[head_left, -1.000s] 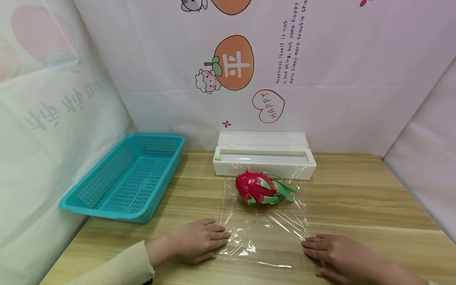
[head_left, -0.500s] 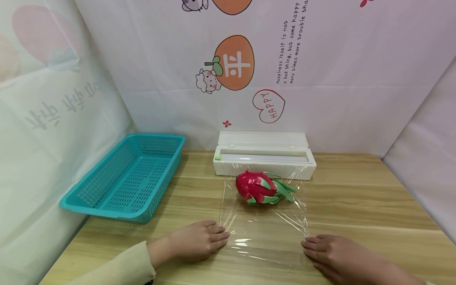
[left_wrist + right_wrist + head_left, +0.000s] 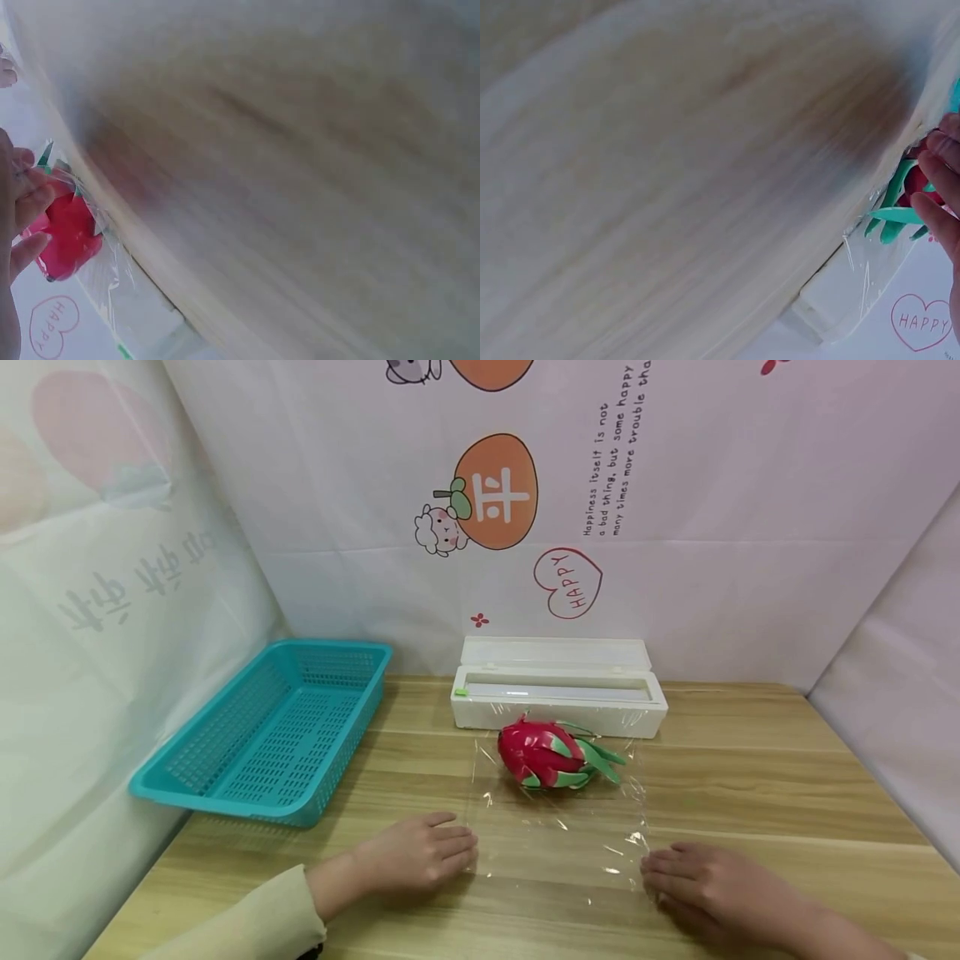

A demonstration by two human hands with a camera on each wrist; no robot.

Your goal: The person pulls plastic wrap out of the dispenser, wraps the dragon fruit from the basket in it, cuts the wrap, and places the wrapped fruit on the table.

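A sheet of clear plastic wrap [image 3: 555, 852] stretches from the white dispenser box [image 3: 558, 717] toward the person. On it, close to the box, lies a red and green dragon fruit [image 3: 543, 756]. My left hand [image 3: 416, 853] holds the near left corner of the wrap, its thumb hidden in the head view. At the near right corner, my right hand [image 3: 716, 889] pinches the wrap with the thumb tucked below the fingers. Both wrist views show fingers [image 3: 26, 199] and the fruit [image 3: 71, 232] at the frame edge, with glossy film beside them.
A turquoise plastic basket [image 3: 352, 739] stands at the left of the wooden table [image 3: 750, 777]. The dispenser's lid [image 3: 555, 652] is raised at the back. Printed white sheets [image 3: 712, 568] surround the table on the back and sides.
Both thumbs have gone from spread out to tucked under the fingers. The hands have moved slightly up and apart from the table, and the near edge of the wrap has shifted with them.
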